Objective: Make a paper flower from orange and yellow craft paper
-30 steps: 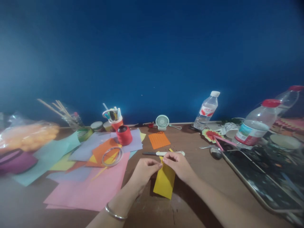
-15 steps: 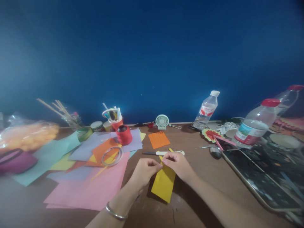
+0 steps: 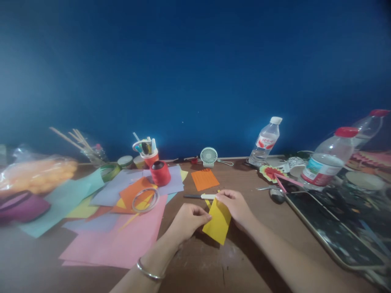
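A piece of yellow paper [image 3: 218,223] is held above the brown table, tilted towards me. My right hand [image 3: 236,206] pinches its top edge between thumb and fingers. At its left edge, the fingertips of my left hand [image 3: 190,219] are closed and touch the paper; a silver bangle circles that wrist. Just beyond lies a white-handled knife or cutter [image 3: 209,196], partly hidden by the paper and my right hand. A narrow yellow strip [image 3: 208,203] shows beside it. Farther back is a ridged orange square of paper [image 3: 204,180].
Coloured paper sheets [image 3: 116,244] cover the left, with a clear ring [image 3: 155,200] and a red thread spool [image 3: 160,174]. A small fan [image 3: 209,155] stands by the blue wall. On the right are bottles [image 3: 265,140], a paper rosette [image 3: 273,173] and a black-screened tablet [image 3: 332,228].
The yellow paper has shifted up and right and turned slightly. My right hand has moved with it, and my hands are farther apart. The left hand now sits lower on the paper's edge.
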### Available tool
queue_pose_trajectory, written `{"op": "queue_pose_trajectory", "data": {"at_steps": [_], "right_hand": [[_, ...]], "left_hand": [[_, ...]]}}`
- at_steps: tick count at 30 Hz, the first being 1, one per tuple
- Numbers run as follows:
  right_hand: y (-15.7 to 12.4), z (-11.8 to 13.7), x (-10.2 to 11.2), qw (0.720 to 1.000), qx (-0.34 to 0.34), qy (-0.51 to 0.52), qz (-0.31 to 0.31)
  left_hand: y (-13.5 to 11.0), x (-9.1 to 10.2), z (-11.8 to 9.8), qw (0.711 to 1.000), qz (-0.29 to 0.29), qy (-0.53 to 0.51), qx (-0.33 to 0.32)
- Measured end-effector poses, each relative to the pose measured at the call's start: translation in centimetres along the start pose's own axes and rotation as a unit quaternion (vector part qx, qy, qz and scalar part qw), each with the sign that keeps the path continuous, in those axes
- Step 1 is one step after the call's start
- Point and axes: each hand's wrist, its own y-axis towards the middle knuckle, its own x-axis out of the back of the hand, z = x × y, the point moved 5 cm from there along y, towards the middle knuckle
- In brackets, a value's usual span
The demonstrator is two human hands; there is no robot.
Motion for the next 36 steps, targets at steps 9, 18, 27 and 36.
{"op": "queue_pose_trajectory", "data": {"at_steps": [9, 18, 27, 36], "right_hand": [[0.5, -0.7, 1.0, 0.993, -0.011, 0.104, -0.060], [0.3, -0.1, 0.4, 0.997, -0.014, 0.074, 0.021], [-0.5, 1.7, -0.6, 0.966, 0.010, -0.189, 0.177], [-0.4, 1.2, -0.7, 0.970, -0.003, -0.185, 0.159]], "left_hand": [[0.5, 1.0, -0.2, 0.996, -0.057, -0.066, -0.030], [1.0, 3.2, 0.0, 0.978, -0.165, -0.051, -0.115], [0.2, 1.3, -1.0, 0.993, -0.058, 0.012, -0.104], [0.6, 0.7, -0.1, 0.990, -0.008, -0.135, -0.035]]}}
